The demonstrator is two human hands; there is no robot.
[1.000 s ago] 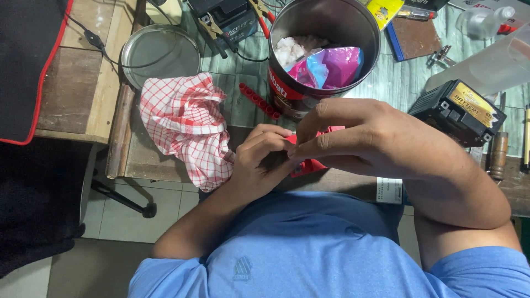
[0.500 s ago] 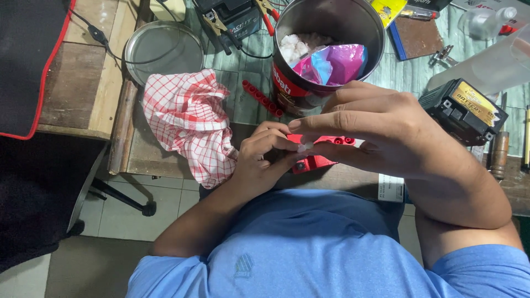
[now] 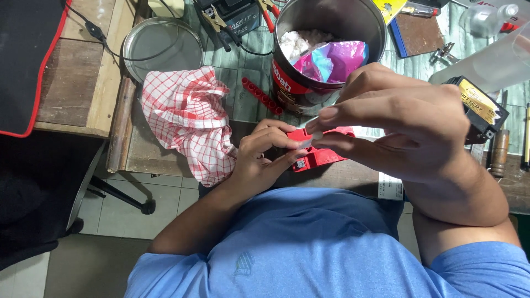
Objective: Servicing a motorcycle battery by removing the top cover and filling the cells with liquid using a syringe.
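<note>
1. Head view: we pinch a small red plastic part (image 3: 320, 148) with both hands, left hand (image 3: 259, 160) and right hand (image 3: 408, 129) clamped on it together, over the desk's (image 3: 243, 99) near edge.
2. A red-checked cloth (image 3: 187, 118) lies left; a metal tin (image 3: 326, 49) stands just beyond.

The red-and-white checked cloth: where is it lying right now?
In the head view the red-and-white checked cloth lies crumpled at the bench edge, left of the left hand, just below the round metal lid and left of the metal can.
</note>
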